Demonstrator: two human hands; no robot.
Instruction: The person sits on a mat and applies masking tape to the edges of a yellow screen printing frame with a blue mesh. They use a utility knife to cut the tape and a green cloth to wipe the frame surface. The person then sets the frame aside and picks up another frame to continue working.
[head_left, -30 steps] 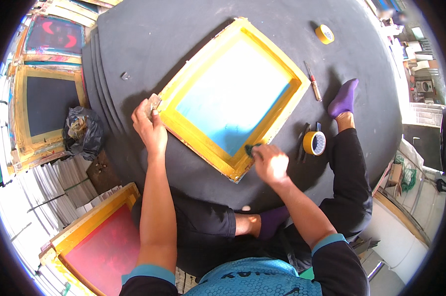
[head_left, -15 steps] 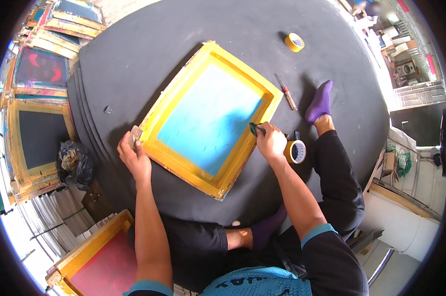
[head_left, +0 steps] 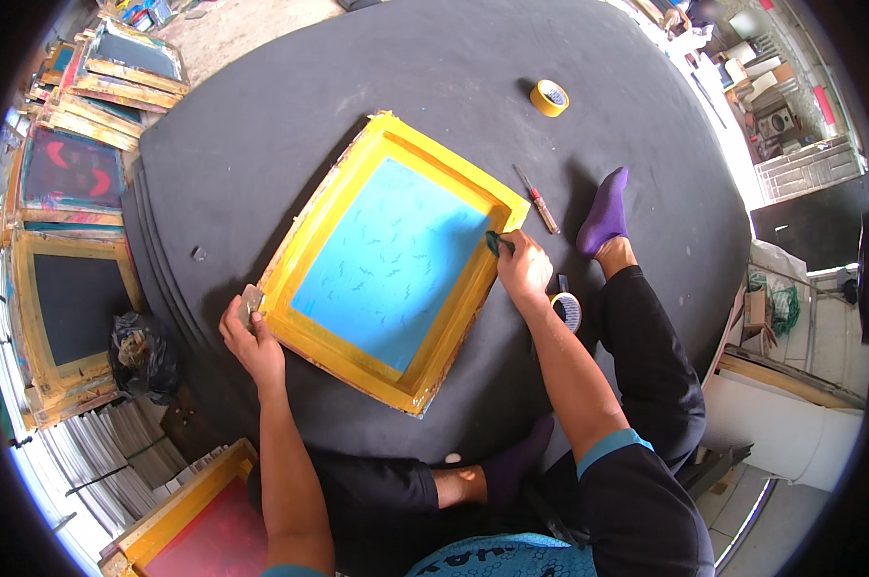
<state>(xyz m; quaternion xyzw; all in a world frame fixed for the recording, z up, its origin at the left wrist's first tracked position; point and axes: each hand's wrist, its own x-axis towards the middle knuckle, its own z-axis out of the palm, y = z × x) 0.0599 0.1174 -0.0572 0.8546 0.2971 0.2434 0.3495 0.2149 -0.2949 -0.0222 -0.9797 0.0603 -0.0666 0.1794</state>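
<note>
A screen-printing frame point(head_left: 348, 362) with a yellow taped border and blue mesh point(head_left: 377, 274) lies tilted on the dark mat. Small dark zigzag marks show across the mesh. My left hand point(head_left: 254, 348) is closed on a small flat brownish piece point(head_left: 250, 300) by the frame's left corner. At the inner right edge, my right hand point(head_left: 525, 271) pinches a crumpled dark green scrap point(head_left: 495, 242) against the border; whether it is cloth or scouring pad I cannot tell. Below that wrist, a tape roll point(head_left: 567, 313) is partly hidden by my forearm.
A red-handled pointed tool point(head_left: 545, 213) lies right of the frame, with a yellow tape roll point(head_left: 549, 98) farther off. My purple-socked foot point(head_left: 605, 213) rests on the mat point(head_left: 233, 144). Other screens point(head_left: 79, 298) and a black plastic bag point(head_left: 146, 356) line the left side.
The whole view has shifted slightly, with the frame appearing lower and more left. The zigzag marks on the mesh show more plainly. Both hands keep their holds.
</note>
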